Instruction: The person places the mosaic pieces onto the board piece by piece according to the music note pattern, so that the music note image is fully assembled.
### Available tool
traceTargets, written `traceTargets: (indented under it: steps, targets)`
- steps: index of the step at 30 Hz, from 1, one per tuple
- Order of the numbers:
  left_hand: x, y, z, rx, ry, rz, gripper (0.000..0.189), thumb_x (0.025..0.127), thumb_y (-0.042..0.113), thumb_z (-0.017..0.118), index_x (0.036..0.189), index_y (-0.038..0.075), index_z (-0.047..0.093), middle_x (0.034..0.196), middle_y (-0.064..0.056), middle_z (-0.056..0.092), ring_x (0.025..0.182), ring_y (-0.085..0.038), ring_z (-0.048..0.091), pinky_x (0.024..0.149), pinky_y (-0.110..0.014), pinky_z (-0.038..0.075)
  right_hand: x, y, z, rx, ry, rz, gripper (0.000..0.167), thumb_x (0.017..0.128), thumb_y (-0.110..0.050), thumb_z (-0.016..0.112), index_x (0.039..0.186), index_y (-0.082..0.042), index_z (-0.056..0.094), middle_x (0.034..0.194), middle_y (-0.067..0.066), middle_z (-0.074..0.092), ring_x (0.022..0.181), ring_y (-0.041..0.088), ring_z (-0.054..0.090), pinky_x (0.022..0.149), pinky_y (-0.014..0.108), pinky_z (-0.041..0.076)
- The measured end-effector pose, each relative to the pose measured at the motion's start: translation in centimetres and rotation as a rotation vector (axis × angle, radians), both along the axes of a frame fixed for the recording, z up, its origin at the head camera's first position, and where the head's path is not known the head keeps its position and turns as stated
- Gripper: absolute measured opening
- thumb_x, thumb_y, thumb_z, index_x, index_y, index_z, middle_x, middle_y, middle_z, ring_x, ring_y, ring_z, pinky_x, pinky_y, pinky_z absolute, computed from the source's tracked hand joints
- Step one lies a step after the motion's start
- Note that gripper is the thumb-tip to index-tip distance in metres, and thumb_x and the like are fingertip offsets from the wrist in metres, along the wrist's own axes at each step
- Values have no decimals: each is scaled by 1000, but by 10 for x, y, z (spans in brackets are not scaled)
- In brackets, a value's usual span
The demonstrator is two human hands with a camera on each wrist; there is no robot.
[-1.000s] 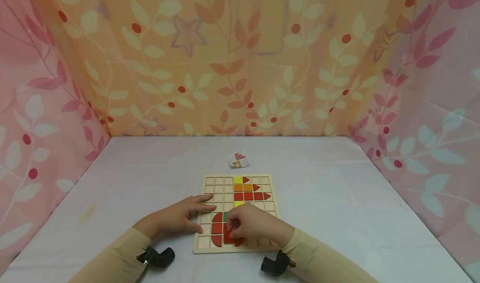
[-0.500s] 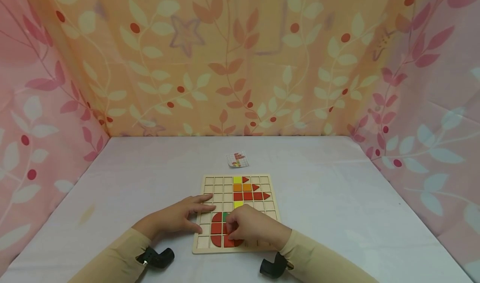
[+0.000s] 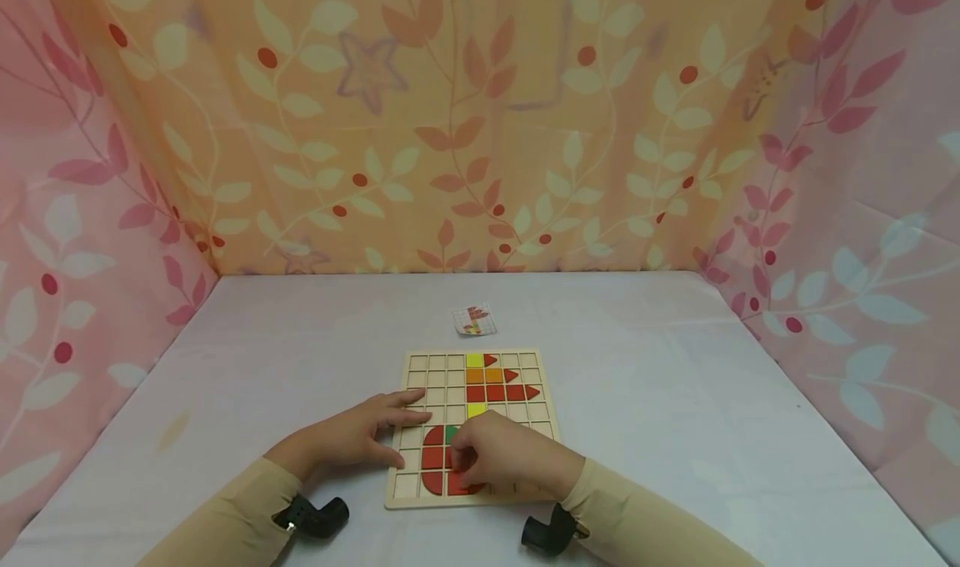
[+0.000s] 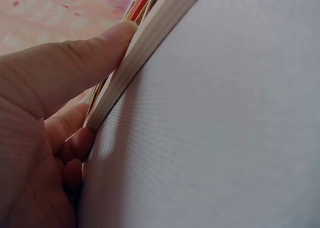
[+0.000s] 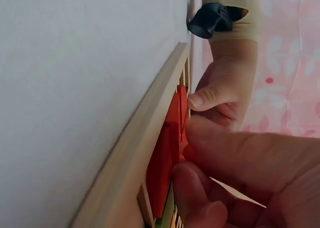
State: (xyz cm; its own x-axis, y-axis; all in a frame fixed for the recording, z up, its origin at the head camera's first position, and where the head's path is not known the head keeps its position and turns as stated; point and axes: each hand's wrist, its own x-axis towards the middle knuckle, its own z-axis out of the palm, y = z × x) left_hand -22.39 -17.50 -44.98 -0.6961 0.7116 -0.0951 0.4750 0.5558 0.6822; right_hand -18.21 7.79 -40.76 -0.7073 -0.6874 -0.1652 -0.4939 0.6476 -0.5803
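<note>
A pale wooden grid board (image 3: 437,378) lies on the table with coloured tiles set in its cells. My left hand (image 3: 352,431) rests at its left edge with fingers spread; in the left wrist view the thumb (image 4: 95,55) lies on the board's rim. Over the lower middle cells, my right hand (image 3: 513,454) has thumb and index finger bent together at a red square tile (image 3: 456,485). The right wrist view shows red tiles (image 5: 162,168) beside these fingertips, which seem to pinch one. The right hand covers part of the lower rows.
A small printed pattern card (image 3: 475,319) lies beyond the board. Yellow, orange and red tiles (image 3: 497,393) fill several upper cells. Rounded red tiles (image 3: 433,483) and a green tile (image 3: 451,435) sit in lower cells. Patterned curtains (image 3: 465,133) surround the white table (image 3: 660,367).
The red square tile by my right fingers has settled lower, in line with the bottom row. My right fingers shift only slightly; my left hand stays in place.
</note>
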Motion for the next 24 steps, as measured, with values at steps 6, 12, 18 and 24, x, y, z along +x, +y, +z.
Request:
traceTargets:
  steps: [6,12,18,24]
  targets:
    - [0,0,0,5,4,-4,66,73,45,70,133,30,48,150,2,22,137,-31,16,103,-58,17,0,2,2,27,51,60,13,73,-16,77,77,-22,66,74,-15,57,70,2,50,64,17,43]
    - [1,-1,1,1,6,-11,66,73,45,70,133,30,48,150,2,22,137,-31,16,103,-58,17,1,1,-1,41,90,72,14,73,-17,77,79,-23,66,73,-16,55,70,2,48,65,18,41]
    - [2,0,2,-2,11,-16,66,73,44,70,134,29,48,150,1,22,137,-30,16,103,-57,17,2,0,-5,43,122,77,13,73,-19,77,78,-23,66,72,-16,54,69,2,47,63,18,40]
    - [2,0,4,-18,0,-18,65,74,44,70,134,30,47,151,1,20,137,-31,15,103,-58,17,-9,15,9,-24,98,1,11,74,-19,76,78,-20,66,72,-13,57,67,2,50,62,18,44]
